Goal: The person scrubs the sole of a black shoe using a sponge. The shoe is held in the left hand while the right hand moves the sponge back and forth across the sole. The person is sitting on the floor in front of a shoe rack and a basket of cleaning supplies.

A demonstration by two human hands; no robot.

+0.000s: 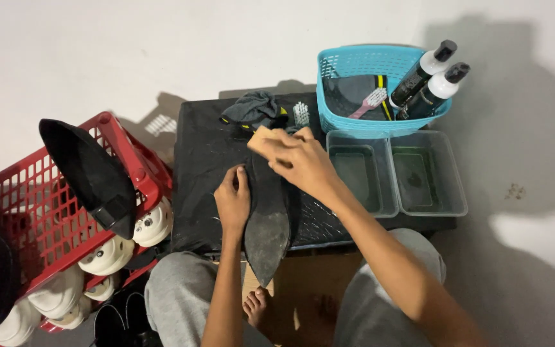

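Setting: a person sits at a low black-covered table (203, 160), seen from above.
Shoe: a black pointed shoe (268, 225) lies sole-up across the table's near edge, toe toward the person.
Left hand: the left hand (232, 202) grips the shoe's left side, fingers curled around it.
Right hand: the right hand (303, 160) is closed on a tan wooden brush (266, 138) held at the shoe's heel end.
Behind: a grey cloth (252, 108), a blue basket (367, 64) with two spray bottles (428, 80) and a pink brush (370, 101).
Right: two clear tubs (396, 170) of dark liquid.
Left: a red crate (52, 212) bearing another black shoe (91, 173), white shoes beneath.
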